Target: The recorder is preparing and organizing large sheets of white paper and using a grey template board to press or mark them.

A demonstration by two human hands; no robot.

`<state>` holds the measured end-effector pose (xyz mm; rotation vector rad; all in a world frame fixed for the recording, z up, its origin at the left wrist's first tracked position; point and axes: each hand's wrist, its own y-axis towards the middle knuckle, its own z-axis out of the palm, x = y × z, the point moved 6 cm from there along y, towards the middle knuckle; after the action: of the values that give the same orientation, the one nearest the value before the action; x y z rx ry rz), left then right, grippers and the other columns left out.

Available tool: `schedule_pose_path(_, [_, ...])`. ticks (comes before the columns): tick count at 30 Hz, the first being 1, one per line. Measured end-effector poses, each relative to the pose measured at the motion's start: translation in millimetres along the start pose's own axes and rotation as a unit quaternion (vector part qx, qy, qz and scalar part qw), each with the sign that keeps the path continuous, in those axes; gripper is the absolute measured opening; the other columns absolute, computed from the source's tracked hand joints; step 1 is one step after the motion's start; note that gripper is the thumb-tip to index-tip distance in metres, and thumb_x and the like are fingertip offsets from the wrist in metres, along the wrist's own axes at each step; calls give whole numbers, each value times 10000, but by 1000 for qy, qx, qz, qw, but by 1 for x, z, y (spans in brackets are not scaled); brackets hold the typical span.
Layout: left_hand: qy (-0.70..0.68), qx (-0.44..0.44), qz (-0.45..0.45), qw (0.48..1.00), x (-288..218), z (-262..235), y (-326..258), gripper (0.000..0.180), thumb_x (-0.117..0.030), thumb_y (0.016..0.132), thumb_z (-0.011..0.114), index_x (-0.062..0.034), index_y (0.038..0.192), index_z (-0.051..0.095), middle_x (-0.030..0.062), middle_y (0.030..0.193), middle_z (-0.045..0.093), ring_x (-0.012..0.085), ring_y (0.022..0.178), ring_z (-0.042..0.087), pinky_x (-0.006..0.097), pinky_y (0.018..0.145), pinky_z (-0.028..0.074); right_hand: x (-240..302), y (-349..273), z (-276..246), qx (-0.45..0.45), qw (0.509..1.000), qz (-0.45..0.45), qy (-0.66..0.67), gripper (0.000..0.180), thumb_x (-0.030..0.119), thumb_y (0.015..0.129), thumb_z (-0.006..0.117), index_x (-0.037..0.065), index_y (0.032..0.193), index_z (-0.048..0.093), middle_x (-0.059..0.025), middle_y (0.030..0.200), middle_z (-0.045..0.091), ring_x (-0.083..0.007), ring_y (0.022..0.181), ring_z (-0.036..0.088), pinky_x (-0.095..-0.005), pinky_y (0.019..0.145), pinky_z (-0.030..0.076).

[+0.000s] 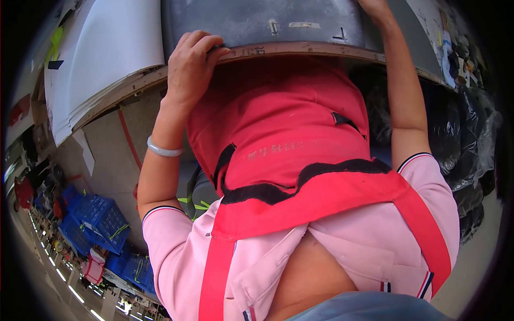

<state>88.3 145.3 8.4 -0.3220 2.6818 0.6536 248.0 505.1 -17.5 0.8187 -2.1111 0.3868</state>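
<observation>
My left hand (pixel 193 67) rests at the front edge of the worktable (pixel 300 49), its fingers curled and pinched together. A small dark bit shows at the fingertips, too little of it to name. Beside that hand, a dark grey, scuffed board (pixel 241 24) covers the middle of the tabletop, with small pale slots and a dark L-shaped mark near its front edge. My right hand (pixel 376 9) reaches to the far right side of this board. Its fingers are cut off by the upper edge of the view, so what they touch is hidden.
Large white sheets (pixel 107 59) lie stacked on the table's left. Blue plastic crates (pixel 101 219) stand on the floor at left. Dark bundles in clear plastic (pixel 450 139) are piled at right below the table. My red apron (pixel 289 123) spreads against the table edge.
</observation>
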Motion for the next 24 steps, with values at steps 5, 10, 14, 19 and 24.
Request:
schedule_pose_path(5, [10,1,-7,1000,0,-3,0,161,-175,814,763,-68,909,688,57,894,650,269,858,622,379,746,519,6,0,-1,-10,999,-20,-40,247,250,871,726,3,890,722,2,763,659,-88,719,562,-286,670,468])
schedule_pose_path(10, [1,-6,1,1000,4,-2,0,160,-179,817,762,-69,910,690,55,892,646,268,869,623,380,758,518,-1,3,1,-22,998,-41,-30,233,237,877,721,4,876,714,6,745,645,-86,708,549,-280,660,460])
schedule_pose_path(14, [4,28,-24,999,4,-2,1,197,-208,833,770,-50,929,705,85,922,661,282,884,630,377,765,521,1,2,5,-19,999,-36,-25,210,213,881,713,4,861,698,15,724,618,-82,693,533,-273,649,449])
schedule_pose_path(19, [-2,70,-9,998,-20,19,34,220,-268,906,711,-54,957,719,87,963,661,296,951,632,385,802,511,-3,3,4,-25,997,-56,-51,194,211,874,713,19,869,696,11,735,614,-84,708,538,-278,658,450])
schedule_pose_path(24, [-42,1,34,999,-43,86,95,225,-305,897,670,-91,878,735,106,901,661,310,916,650,409,801,524,-24,16,-2,37,999,-35,-16,398,422,880,759,71,1068,753,30,906,682,-60,824,585,-208,770,451])
